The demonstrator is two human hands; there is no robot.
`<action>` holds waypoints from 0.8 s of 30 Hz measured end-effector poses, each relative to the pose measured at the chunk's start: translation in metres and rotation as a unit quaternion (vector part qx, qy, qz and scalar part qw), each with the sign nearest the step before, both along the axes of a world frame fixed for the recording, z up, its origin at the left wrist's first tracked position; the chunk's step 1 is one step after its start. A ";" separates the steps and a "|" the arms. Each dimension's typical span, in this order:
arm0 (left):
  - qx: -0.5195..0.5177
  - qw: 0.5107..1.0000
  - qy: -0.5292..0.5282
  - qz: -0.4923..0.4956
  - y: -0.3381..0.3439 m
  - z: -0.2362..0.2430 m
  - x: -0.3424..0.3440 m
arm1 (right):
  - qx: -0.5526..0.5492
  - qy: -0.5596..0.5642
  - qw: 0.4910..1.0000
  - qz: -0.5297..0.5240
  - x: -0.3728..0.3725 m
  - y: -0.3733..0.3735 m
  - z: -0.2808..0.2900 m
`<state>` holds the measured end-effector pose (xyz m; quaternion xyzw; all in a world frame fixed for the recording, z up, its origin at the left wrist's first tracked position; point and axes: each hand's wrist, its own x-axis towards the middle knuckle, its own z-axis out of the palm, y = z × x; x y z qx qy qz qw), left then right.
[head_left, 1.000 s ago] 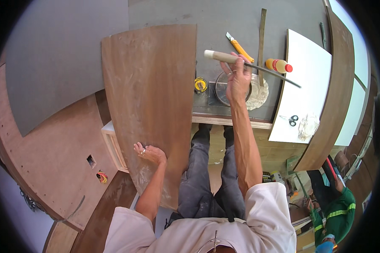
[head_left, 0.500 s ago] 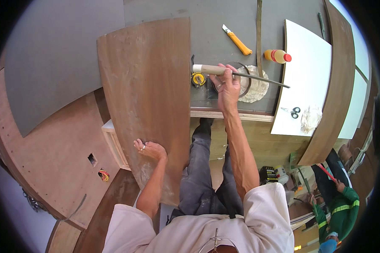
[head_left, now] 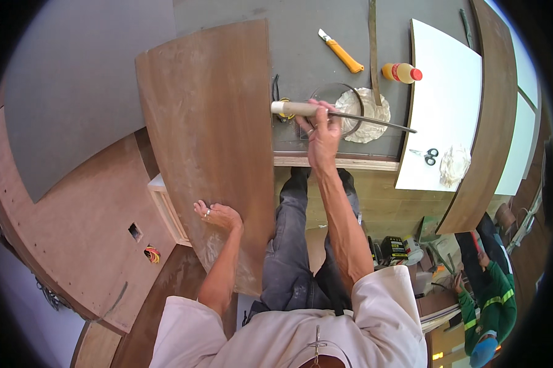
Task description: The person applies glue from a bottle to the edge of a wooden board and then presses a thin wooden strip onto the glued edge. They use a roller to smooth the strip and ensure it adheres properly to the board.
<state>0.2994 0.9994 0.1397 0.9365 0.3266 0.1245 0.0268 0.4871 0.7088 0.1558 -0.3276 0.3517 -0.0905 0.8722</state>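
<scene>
A long brown wood-grain panel (head_left: 206, 122) with whitish dust smears lies in front of me on the left. My left hand (head_left: 220, 216) rests on its near part, fingers loosely stretched out and a ring showing. Over the grey table (head_left: 325, 18), my right hand (head_left: 323, 138) is closed around the pale handle of a file (head_left: 375, 120). The handle's white end is by the panel's right edge, and the thin dark blade points right. Partly covered by the handle is a yellow and black tape measure (head_left: 286, 116). A thin dark strip coil (head_left: 362, 101) lies behind the file.
A yellow utility knife (head_left: 344, 55), a red-capped bottle (head_left: 402, 73) and a round whitish bundle (head_left: 371, 129) lie on the table. Scissors (head_left: 432, 157) rest on a white panel (head_left: 445, 92). A person in green (head_left: 491, 300) works at lower right.
My right hand has moved slightly left with the file, whose handle now partly covers the tape measure. My left hand stays on the panel. The view has shifted a little.
</scene>
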 end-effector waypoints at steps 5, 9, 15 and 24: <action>0.004 1.000 -0.001 -0.002 0.004 -0.005 0.000 | -0.012 -0.011 1.000 -0.002 0.013 0.002 0.010; 0.019 1.000 -0.007 -0.006 0.002 -0.006 -0.001 | -0.040 -0.004 0.999 0.004 0.009 -0.009 0.011; 0.006 1.000 0.003 -0.006 0.001 0.000 0.001 | 0.040 0.039 0.998 0.020 -0.017 0.009 -0.001; 0.018 1.000 -0.002 0.000 0.005 -0.005 -0.001 | 0.067 0.018 0.997 -0.024 0.003 0.008 -0.024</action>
